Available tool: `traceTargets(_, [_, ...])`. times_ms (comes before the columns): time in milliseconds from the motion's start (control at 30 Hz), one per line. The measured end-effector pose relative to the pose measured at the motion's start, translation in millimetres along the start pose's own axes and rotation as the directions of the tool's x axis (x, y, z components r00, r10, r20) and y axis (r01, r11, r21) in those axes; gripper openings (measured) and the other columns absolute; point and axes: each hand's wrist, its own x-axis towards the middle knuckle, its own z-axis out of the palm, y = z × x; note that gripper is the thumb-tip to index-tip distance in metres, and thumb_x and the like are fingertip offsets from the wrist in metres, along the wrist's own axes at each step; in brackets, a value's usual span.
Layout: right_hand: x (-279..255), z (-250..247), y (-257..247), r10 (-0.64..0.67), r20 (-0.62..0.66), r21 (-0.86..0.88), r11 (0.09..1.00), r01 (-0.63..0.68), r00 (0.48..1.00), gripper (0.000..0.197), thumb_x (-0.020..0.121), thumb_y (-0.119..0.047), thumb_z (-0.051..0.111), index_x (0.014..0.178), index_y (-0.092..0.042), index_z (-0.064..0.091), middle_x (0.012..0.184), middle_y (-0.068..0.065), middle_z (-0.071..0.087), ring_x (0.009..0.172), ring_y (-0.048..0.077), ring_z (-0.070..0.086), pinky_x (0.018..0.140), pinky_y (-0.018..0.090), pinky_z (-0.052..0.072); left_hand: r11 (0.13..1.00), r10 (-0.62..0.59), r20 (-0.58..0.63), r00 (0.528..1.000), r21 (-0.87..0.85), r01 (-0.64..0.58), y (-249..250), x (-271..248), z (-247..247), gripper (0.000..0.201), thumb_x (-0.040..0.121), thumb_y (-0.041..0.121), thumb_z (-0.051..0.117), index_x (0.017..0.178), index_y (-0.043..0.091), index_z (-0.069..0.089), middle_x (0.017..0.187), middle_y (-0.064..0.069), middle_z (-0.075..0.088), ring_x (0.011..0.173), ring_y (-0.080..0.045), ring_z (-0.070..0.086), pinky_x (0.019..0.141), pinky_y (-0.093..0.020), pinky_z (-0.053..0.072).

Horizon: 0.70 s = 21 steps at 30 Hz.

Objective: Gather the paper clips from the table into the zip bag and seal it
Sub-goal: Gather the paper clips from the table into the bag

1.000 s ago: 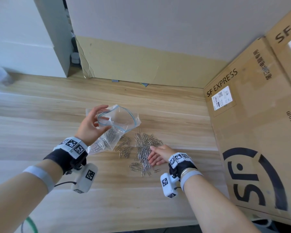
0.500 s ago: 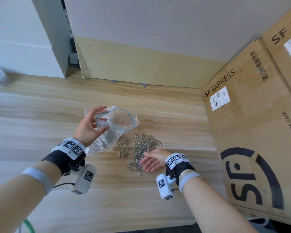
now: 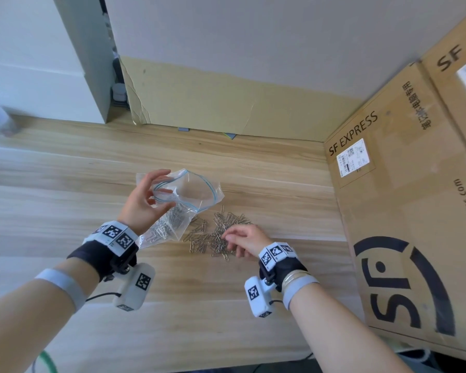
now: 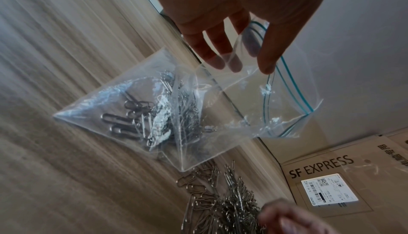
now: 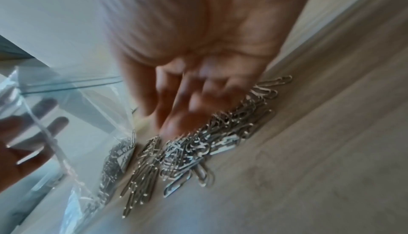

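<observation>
My left hand (image 3: 159, 189) holds a clear zip bag (image 3: 194, 192) off the wooden table (image 3: 65, 184), thumb and fingers pinching the blue-striped rim, mouth gaping toward the right. In the left wrist view my left hand (image 4: 245, 63) shows that pinch on the bag (image 4: 220, 115), with several clips (image 4: 154, 121) in its lower corner. A loose pile of silver paper clips (image 3: 213, 235) lies just right of the bag. My right hand (image 3: 228, 238) hovers over the pile, fingers curled and pinching clips. The right wrist view is blurred: my right hand (image 5: 183, 108) touches the pile (image 5: 198, 147).
Large SF Express cardboard boxes (image 3: 401, 211) wall off the table's right side. A cardboard panel (image 3: 226, 109) stands along the back and a white cabinet (image 3: 38, 63) at the back left. Bare wood stretches left of the bag and toward the near edge.
My right hand lay flat on the pile; now its fingers are curled and it has shifted slightly left over the clips. The left hand and bag have stayed nearly still.
</observation>
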Motion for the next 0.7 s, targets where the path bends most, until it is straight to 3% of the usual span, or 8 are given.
traceTargets(67, [-2, -6, 2, -0.079, -0.376, -0.318, 0.947, -0.049, 0.923, 0.019, 0.086, -0.04, 0.056, 0.101, -0.029, 0.055, 0.104, 0.0, 0.062, 0.06, 0.011, 0.056, 0.058, 0.032, 0.053, 1.0, -0.008, -0.003, 1.0, -0.006, 0.008, 0, 0, 0, 0.074, 0.071, 0.001, 0.072, 0.111, 0.055, 0.042, 0.109, 0.033, 0.056, 0.099, -0.021, 0.063, 0.089, -0.05, 0.049])
traceTargets(100, [-4, -8, 4, -0.099, -0.459, -0.429, 0.895, -0.122, 0.883, 0.03, 0.083, -0.048, 0.055, 0.108, -0.032, 0.049, 0.113, 0.0, 0.055, 0.067, 0.013, 0.056, 0.06, 0.032, 0.054, 1.0, -0.009, -0.002, 1.0, -0.007, 0.009, 0, 0, 0, 0.074, 0.07, 0.001, 0.072, 0.111, 0.055, 0.043, 0.109, 0.033, 0.056, 0.099, -0.022, 0.063, 0.09, -0.05, 0.048])
traceTargets(133, [-4, -8, 7, -0.088, -0.474, -0.499, 0.846, -0.185, 0.876, 0.044, 0.081, -0.056, 0.053, 0.116, -0.034, 0.04, 0.12, 0.001, 0.046, 0.074, 0.015, 0.057, 0.062, 0.032, 0.054, 1.0, -0.01, -0.002, 1.0, -0.006, 0.01, 0, 0, 0, 0.074, 0.07, 0.001, 0.072, 0.111, 0.055, 0.043, 0.109, 0.033, 0.056, 0.1, -0.022, 0.062, 0.09, -0.051, 0.048])
traceTargets(200, [-5, 0, 12, -0.001, -0.417, -0.565, 0.784, -0.258, 0.909, 0.071, 0.075, -0.07, 0.048, 0.132, -0.036, 0.022, 0.134, 0.007, 0.03, 0.093, 0.022, 0.055, 0.07, 0.033, 0.054, 1.0, -0.007, -0.002, 1.0, -0.009, 0.007, -1, 1, 0, 0.073, 0.07, 0.002, 0.073, 0.112, 0.055, 0.043, 0.11, 0.03, 0.057, 0.1, -0.023, 0.062, 0.09, -0.051, 0.048])
traceTargets(267, [-3, 14, 15, 0.031, -0.368, -0.608, 0.748, -0.266, 0.929, 0.086, 0.07, -0.076, 0.046, 0.138, -0.039, 0.009, 0.146, 0.006, 0.016, 0.113, 0.03, 0.047, 0.081, 0.038, 0.051, 1.0, 0.001, 0.002, 1.0, -0.014, -0.001, -3, 1, -1, 0.074, 0.07, 0.002, 0.073, 0.112, 0.055, 0.042, 0.113, 0.022, 0.058, 0.101, -0.023, 0.061, 0.09, -0.05, 0.048])
traceTargets(367, [2, 29, 13, -0.016, -0.314, -0.674, 0.708, -0.211, 0.949, 0.089, 0.068, -0.075, 0.05, 0.139, -0.039, 0.009, 0.148, 0.005, 0.013, 0.123, 0.033, 0.036, 0.087, 0.04, 0.048, 1.0, -0.005, 0.014, 1.0, -0.021, 0.005, -4, 1, -1, 0.073, 0.071, 0.003, 0.072, 0.111, 0.055, 0.042, 0.112, 0.021, 0.058, 0.101, -0.022, 0.062, 0.09, -0.047, 0.049])
traceTargets(467, [8, 31, 11, -0.088, -0.277, -0.688, 0.713, -0.134, 0.957, 0.078, 0.074, -0.064, 0.055, 0.137, -0.035, 0.02, 0.144, 0.007, 0.023, 0.124, 0.032, 0.037, 0.091, 0.043, 0.047, 0.999, -0.022, 0.011, 1.0, -0.033, 0.022, -4, 2, -2, 0.073, 0.071, 0.001, 0.071, 0.109, 0.056, 0.043, 0.106, 0.032, 0.058, 0.098, -0.024, 0.063, 0.089, -0.044, 0.05])
traceTargets(700, [16, 25, 11, -0.27, -0.234, -0.653, 0.756, 0.055, 0.934, 0.034, 0.089, -0.022, 0.054, 0.122, -0.022, 0.046, 0.126, 0.011, 0.044, 0.099, 0.029, 0.055, 0.082, 0.042, 0.051, 1.0, -0.014, 0.008, 1.0, -0.021, 0.014, -4, 3, -3, 0.073, 0.071, 0.0, 0.071, 0.109, 0.056, 0.044, 0.106, 0.034, 0.058, 0.098, -0.024, 0.063, 0.089, -0.042, 0.05])
